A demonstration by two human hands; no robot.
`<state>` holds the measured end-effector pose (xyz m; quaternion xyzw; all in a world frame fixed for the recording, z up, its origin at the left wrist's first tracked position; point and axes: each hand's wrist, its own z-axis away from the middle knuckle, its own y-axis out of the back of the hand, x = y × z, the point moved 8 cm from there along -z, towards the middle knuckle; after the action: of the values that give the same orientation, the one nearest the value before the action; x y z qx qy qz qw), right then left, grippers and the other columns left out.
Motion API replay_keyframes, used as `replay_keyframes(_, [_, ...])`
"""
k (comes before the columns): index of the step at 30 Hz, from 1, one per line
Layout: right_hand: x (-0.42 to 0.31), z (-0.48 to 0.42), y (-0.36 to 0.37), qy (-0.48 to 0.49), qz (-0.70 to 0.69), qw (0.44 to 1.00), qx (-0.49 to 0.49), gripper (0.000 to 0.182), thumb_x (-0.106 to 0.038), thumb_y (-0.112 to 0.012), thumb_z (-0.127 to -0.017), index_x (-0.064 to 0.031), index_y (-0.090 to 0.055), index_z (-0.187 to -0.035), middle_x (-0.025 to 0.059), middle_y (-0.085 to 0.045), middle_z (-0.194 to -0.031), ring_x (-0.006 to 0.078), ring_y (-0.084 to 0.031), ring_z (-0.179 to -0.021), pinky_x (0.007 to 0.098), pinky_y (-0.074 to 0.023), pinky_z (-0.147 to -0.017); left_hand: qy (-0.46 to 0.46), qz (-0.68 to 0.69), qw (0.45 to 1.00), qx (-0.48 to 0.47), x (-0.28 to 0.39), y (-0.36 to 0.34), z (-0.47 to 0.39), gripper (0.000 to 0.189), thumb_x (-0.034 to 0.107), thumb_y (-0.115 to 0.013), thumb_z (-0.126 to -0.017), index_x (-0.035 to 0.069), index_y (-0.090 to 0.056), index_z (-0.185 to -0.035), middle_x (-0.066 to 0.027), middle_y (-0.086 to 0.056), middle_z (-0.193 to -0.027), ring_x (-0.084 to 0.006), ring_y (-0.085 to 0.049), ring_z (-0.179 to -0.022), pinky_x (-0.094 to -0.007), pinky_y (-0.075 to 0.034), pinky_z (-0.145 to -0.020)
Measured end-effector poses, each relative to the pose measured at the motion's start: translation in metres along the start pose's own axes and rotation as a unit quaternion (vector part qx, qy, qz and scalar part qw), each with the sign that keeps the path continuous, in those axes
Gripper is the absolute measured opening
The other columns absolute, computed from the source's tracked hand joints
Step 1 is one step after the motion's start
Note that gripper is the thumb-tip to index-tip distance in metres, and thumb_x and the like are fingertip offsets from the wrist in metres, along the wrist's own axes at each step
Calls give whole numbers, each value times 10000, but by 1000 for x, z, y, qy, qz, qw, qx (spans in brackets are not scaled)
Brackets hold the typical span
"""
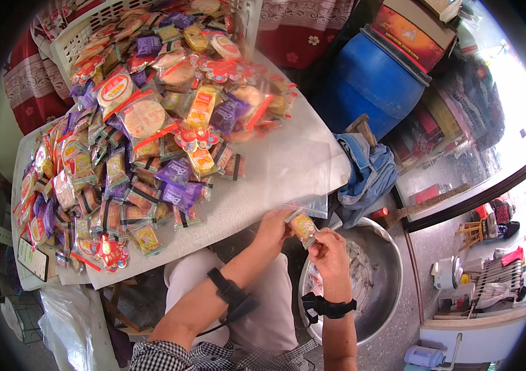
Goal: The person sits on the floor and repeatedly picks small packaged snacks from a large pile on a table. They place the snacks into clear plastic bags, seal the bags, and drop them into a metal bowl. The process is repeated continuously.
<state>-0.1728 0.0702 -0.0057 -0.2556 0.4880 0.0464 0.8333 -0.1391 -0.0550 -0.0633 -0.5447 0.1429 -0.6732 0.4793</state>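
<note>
My right hand (331, 255) pinches a small wrapped snack (303, 228) by its lower right end. The clear wrapper shows a yellowish piece inside and a coloured print. My left hand (270, 235) is at the other end of the snack, its fingers closed at the mouth of a clear plastic bag (319, 204). The bag extends over the table's front right edge. Part of the left fingers is hidden behind the snack. To the left, a big heap of wrapped snacks (142, 195) covers much of the white-topped table (281, 167), with round crackers, purple packets and red flower-shaped cards among them.
A white plastic basket (75, 41) holding more packets stands at the back. A phone (32, 259) lies at the left edge. Beside my right arm sits a metal basin (383, 273) on the floor. Blue denim cloth (367, 171) hangs near a blue barrel (374, 79).
</note>
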Motion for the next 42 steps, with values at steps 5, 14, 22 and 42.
replay_keyframes(5, [2,7,9,-12,-6,1000,-18,102,-57,-575,-752,-72,-521,-667,15,-516,-579,114,-477,-417,226,-345,-371,-10,30,999,34,11,-13,11,243,286,-552,-893,58,-638,-888,-14,-619,-747,-88,-543,-593,-212,-406,-496])
replay_keyframes(14, [-4,-1,4,38,-36,999,10,117,-64,-576,-795,-49,-545,-683,40,-521,-557,137,-523,-472,265,-381,-405,-4,5,1000,22,7,-5,8,301,354,-551,-902,74,-628,-824,-10,-598,-715,-86,-501,-567,-230,-387,-499])
replay_keyframes(22, [-7,-23,-11,147,-65,986,34,88,-102,-585,-831,-54,-571,-759,48,-603,-700,104,-517,-525,240,-386,-452,2,17,1000,15,7,-9,9,300,322,-508,-916,68,-608,-790,-13,-598,-714,-85,-483,-576,-223,-370,-506])
replay_keyframes(42, [-30,-19,-91,412,689,596,27,411,-238,-413,-895,11,-522,-1204,138,-396,-1401,362,-346,-1289,602,-196,-1008,18,-10,999,29,16,-16,17,284,265,-435,-950,71,-641,-944,-14,-615,-771,-98,-547,-627,-242,-417,-536])
